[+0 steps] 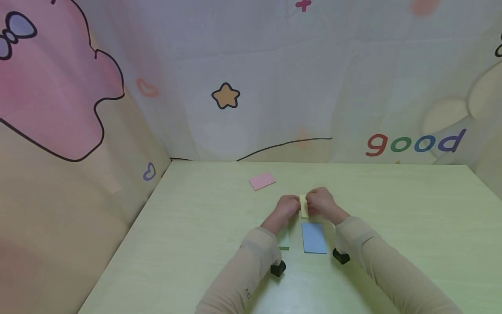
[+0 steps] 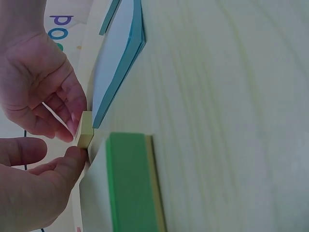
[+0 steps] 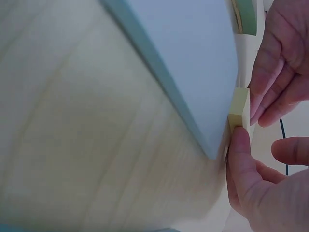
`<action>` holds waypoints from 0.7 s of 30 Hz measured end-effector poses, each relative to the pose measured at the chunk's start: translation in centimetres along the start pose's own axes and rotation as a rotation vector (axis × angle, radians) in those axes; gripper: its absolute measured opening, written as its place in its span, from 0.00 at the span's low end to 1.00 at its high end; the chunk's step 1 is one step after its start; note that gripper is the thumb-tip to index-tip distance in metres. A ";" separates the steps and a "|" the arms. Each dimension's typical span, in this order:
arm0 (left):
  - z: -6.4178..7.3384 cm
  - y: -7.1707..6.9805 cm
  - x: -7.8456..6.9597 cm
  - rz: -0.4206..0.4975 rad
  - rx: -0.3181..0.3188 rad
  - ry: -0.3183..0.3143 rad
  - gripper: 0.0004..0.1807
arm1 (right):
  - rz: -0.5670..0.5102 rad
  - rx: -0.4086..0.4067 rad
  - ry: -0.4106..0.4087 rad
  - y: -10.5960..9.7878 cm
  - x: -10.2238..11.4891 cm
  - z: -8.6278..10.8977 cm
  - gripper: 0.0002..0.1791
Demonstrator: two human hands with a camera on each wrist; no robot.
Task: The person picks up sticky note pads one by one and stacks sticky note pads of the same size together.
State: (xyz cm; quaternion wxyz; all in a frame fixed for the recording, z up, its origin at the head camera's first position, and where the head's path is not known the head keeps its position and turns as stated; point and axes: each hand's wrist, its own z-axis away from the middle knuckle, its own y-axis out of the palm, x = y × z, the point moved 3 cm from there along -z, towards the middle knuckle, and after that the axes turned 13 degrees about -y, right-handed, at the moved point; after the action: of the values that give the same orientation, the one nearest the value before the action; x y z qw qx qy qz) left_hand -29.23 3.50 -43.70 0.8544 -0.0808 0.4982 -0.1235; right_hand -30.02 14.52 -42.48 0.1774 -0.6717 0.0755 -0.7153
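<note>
A narrow yellow sticky-note pad point(image 1: 303, 206) lies on the table between the hands. The left hand point(image 1: 288, 206) has its fingertips at the pad's left side, the thumb held apart in the left wrist view. From the opposite side, the right hand point(image 1: 321, 202) touches the pad with its fingertips, its thumb also away from the pad in the right wrist view. Just nearer the body lies a blue pad point(image 1: 313, 238). Beside it is a green pad point(image 1: 284, 240), partly hidden by the left forearm; the left wrist view shows a thin yellow layer along its lower edge.
Farther back and to the left, a pink pad point(image 1: 262, 181) lies at an angle on the pale table point(image 1: 176, 244). A second blue piece point(image 2: 110, 17) shows at the top of the left wrist view. Behind the table hangs a printed cloth point(image 1: 274, 96).
</note>
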 end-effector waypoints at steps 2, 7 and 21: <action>0.2 0.2 0.0 0.001 -0.003 0.003 0.17 | 0.012 -0.010 0.004 -0.1 -0.2 -0.1 0.19; 0.6 0.4 0.0 0.044 0.026 -0.033 0.17 | 0.015 -0.011 0.017 -0.5 -0.4 -0.1 0.20; 0.5 0.9 -0.1 0.048 0.049 -0.024 0.18 | 0.021 0.004 0.047 -0.9 -0.6 -0.2 0.20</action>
State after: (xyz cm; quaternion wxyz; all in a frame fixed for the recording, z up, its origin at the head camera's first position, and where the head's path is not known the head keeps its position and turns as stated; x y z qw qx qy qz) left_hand -28.70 4.36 -43.57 0.8648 -0.0495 0.4866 -0.1140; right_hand -30.37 15.58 -42.76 0.1842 -0.6535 0.0852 -0.7292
